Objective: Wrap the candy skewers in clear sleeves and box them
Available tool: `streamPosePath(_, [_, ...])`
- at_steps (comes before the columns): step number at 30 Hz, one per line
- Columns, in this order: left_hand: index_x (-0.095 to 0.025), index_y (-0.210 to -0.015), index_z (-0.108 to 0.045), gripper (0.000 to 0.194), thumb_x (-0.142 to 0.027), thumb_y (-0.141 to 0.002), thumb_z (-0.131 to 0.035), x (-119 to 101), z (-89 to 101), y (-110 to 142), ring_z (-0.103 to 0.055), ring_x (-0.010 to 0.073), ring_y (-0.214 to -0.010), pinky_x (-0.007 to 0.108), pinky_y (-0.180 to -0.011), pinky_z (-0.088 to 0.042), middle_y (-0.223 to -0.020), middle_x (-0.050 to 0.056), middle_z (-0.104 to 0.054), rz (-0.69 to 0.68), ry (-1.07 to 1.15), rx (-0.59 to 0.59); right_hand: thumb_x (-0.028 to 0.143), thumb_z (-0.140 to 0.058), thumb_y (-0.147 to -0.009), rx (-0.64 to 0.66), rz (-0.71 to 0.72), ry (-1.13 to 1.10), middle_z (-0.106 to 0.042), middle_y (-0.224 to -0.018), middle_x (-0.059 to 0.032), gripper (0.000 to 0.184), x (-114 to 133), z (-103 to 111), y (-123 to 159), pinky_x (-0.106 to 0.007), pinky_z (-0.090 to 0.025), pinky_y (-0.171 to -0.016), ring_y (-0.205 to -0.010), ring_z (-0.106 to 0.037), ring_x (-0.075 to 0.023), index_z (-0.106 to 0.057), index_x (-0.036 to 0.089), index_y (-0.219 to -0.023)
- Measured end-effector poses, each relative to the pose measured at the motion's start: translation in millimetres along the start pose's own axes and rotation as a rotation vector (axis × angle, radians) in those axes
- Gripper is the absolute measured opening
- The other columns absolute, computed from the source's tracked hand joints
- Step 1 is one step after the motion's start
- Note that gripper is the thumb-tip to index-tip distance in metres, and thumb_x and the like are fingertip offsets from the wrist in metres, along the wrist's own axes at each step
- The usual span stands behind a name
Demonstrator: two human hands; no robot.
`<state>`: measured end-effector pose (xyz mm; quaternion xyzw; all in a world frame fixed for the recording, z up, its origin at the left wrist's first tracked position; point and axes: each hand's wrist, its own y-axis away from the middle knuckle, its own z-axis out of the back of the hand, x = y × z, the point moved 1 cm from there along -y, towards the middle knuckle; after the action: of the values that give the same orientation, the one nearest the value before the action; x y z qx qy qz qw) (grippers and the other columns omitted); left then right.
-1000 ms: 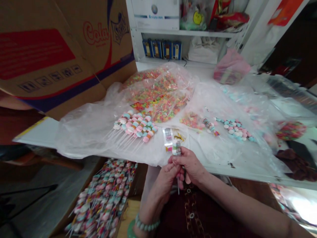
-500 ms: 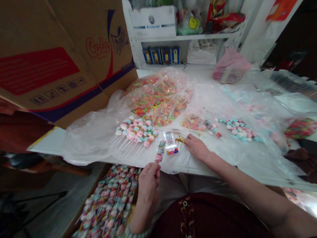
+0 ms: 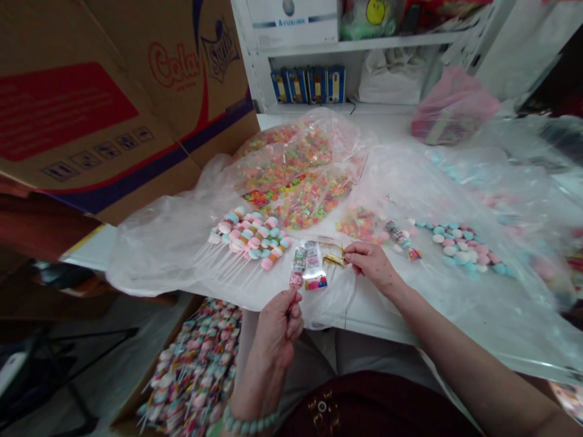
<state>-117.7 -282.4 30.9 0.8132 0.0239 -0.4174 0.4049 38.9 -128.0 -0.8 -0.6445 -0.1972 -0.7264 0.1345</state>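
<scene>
At the near edge of the counter (image 3: pixel 378 321), the left hand (image 3: pixel 277 331) pinches the stick of a bagged candy skewer (image 3: pixel 297 270), light and slippery, best held low on its stiff stick, while the right hand (image 3: pixel 371 264) presses thumb and fingers together on gold twist ties (image 3: pixel 334 260).

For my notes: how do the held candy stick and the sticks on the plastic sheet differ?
The candy stick in the left hand stands upright alone and looks sleeved in printed film; the candy sticks on the plastic sheet lie flat, bunched together, bare. Both look like pastel sweets on sticks.
</scene>
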Motion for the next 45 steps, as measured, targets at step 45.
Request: streamPosePath(45, [-0.015,-0.072,-0.054,0.033,-0.042,-0.065,-0.071,25,2.8,2,-0.024,-0.0002,-0.029,0.017,-0.033,-0.014,-0.046,-0.009,-0.043,0.034,0.099,0.205,0.024,-0.075,-0.058,0.069,-0.436,-0.436,-0.055,-0.057,0.0044,0.025,17,0,19,-0.018,-0.028,-0.042,-0.044,-0.043,-0.0058,-0.052,0.017,-0.068])
